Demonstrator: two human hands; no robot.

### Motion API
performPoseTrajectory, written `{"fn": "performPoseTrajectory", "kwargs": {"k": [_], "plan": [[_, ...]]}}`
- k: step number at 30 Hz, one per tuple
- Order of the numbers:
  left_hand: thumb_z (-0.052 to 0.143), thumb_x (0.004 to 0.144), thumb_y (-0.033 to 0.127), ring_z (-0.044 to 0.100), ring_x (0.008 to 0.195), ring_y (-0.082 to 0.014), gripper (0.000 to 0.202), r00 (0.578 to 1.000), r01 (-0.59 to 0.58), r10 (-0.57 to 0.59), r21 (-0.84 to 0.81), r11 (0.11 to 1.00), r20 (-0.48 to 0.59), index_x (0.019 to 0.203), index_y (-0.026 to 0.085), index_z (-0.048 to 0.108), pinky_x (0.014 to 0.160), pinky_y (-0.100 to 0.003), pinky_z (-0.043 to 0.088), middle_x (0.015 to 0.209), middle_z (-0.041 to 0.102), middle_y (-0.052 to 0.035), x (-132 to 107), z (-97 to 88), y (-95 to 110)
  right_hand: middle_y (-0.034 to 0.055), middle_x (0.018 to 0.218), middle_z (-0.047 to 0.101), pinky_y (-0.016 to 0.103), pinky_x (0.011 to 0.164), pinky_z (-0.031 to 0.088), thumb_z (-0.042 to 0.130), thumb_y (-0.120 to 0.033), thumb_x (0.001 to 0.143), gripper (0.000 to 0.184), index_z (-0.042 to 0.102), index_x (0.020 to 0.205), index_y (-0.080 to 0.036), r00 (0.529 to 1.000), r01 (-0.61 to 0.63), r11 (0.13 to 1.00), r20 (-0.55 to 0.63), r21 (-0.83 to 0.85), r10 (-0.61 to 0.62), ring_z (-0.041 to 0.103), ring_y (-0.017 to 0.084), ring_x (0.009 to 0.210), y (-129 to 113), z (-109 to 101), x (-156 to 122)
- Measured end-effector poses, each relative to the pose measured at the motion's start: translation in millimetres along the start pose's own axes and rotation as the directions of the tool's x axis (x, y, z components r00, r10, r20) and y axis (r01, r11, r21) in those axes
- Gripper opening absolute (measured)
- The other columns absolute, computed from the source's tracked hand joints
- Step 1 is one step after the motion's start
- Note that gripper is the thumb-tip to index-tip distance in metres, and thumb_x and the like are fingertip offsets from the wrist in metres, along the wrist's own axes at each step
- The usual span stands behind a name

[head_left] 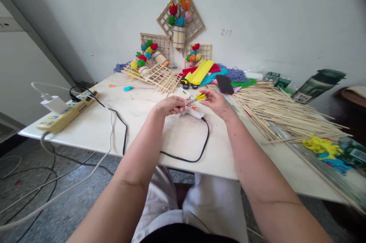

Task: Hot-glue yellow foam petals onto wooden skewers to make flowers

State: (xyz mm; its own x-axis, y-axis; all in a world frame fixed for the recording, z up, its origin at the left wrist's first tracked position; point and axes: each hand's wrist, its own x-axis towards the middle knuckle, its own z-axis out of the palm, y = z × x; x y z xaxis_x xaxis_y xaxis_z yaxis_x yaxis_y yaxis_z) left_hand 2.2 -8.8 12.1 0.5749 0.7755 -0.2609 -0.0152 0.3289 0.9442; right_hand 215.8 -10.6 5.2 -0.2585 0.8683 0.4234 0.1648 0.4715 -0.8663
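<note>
My left hand is closed in a pinch on the stem of a small yellow flower piece. At the flower's other end, my right hand has its fingers curled about the yellow petals. Both hands hover over the white table. Just beneath them lies a white glue gun with its black cord looping toward the table's front edge.
A large heap of wooden sticks covers the right side. A black phone, coloured felt sheets, scissors and wooden lattice flower crafts sit behind. A yellow power strip lies at the left.
</note>
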Motion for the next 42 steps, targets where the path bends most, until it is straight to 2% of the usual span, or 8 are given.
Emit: {"fn": "performPoseTrajectory", "kwargs": {"k": [4,10,14,23,30,33,36,42], "plan": [[0.068,0.072,0.019,0.021,0.033,0.0014,0.010,0.999,0.019,-0.020,0.027,0.999,0.031,0.073,0.009,0.064,0.031,-0.010,0.010,0.048,0.048,-0.0003,0,-1.4,-1,0.0033,0.109,0.065,0.033,0.088,0.048,0.072,-0.026,0.059,0.042,0.064,0.100,-0.021,1.000,-0.020,0.999,0.010,0.030,0.020,0.062,0.018,0.095,-2,0,0],[0.069,0.070,0.021,0.023,0.034,0.0003,0.014,0.996,0.009,-0.013,0.051,0.999,0.090,0.075,0.009,0.067,0.031,-0.011,0.011,0.048,0.047,-0.0006,2,-5.1,-3,0.0022,0.082,0.067,0.031,0.073,0.050,0.076,-0.032,0.055,0.027,0.067,0.077,-0.019,0.999,-0.051,0.998,-0.006,0.030,0.052,0.061,0.016,0.076,-7,-2,-2],[0.069,0.070,0.024,0.023,0.034,-0.0002,0.017,0.994,-0.031,0.022,0.077,0.997,0.110,0.075,0.008,0.067,0.031,-0.013,0.011,0.047,0.044,0.0005,2,-6.2,-5,0.0024,0.082,0.066,0.026,0.066,0.046,0.073,-0.034,0.060,0.023,0.068,0.076,-0.017,1.000,-0.013,1.000,0.013,-0.027,0.013,0.056,0.013,0.071,-7,-3,-2],[0.069,0.072,0.028,0.024,0.035,-0.0011,0.020,0.993,-0.071,0.059,0.117,0.991,0.103,0.075,0.010,0.063,0.033,-0.015,0.010,0.047,0.041,0.0025,1,0.3,-4,-0.0023,0.057,0.055,0.023,0.053,0.035,0.067,-0.034,0.067,0.018,0.062,0.068,-0.016,0.999,0.002,0.974,-0.052,-0.227,-0.014,0.046,0.010,0.056,-9,-1,-1],[0.069,0.071,0.041,0.024,0.036,-0.0023,0.032,0.979,-0.197,0.179,0.234,0.952,0.096,0.080,0.010,0.062,0.036,-0.018,0.011,0.045,0.038,0.0051,3,4.7,-5,-0.0030,0.053,0.052,0.023,0.050,0.036,0.065,-0.035,0.067,0.018,0.059,0.066,-0.017,0.994,-0.009,0.956,-0.106,-0.293,-0.023,0.046,0.011,0.052,-2,-1,1],[0.064,0.075,0.043,0.026,0.038,-0.0031,0.034,0.969,-0.243,0.238,0.389,0.888,0.063,0.083,0.011,0.061,0.038,-0.018,0.013,0.044,0.039,0.0058,6,7.5,-5,-0.0035,0.050,0.051,0.024,0.048,0.039,0.065,-0.035,0.066,0.019,0.057,0.064,-0.017,0.991,-0.040,0.963,-0.134,-0.267,0.004,0.047,0.011,0.048,0,0,2],[0.056,0.079,0.044,0.031,0.040,-0.0044,0.033,0.945,-0.277,0.325,0.581,0.765,0.024,0.078,0.011,0.061,0.041,-0.019,0.021,0.045,0.044,0.0041,9,11.0,-5,-0.0039,0.049,0.051,0.025,0.046,0.041,0.066,-0.032,0.064,0.017,0.057,0.063,-0.017,0.981,-0.117,0.967,-0.178,-0.226,0.077,0.048,0.011,0.044,-2,2,2],[0.051,0.080,0.036,0.038,0.048,-0.0066,0.030,0.842,-0.288,0.539,0.814,0.504,-0.035,0.072,0.011,0.065,0.050,-0.021,0.030,0.055,0.053,0.0014,16,14.0,-8,-0.0037,0.049,0.052,0.026,0.044,0.044,0.066,-0.027,0.063,0.014,0.056,0.062,-0.017,0.956,-0.215,0.959,-0.241,-0.186,0.168,0.049,0.011,0.042,-5,7,3]]}}
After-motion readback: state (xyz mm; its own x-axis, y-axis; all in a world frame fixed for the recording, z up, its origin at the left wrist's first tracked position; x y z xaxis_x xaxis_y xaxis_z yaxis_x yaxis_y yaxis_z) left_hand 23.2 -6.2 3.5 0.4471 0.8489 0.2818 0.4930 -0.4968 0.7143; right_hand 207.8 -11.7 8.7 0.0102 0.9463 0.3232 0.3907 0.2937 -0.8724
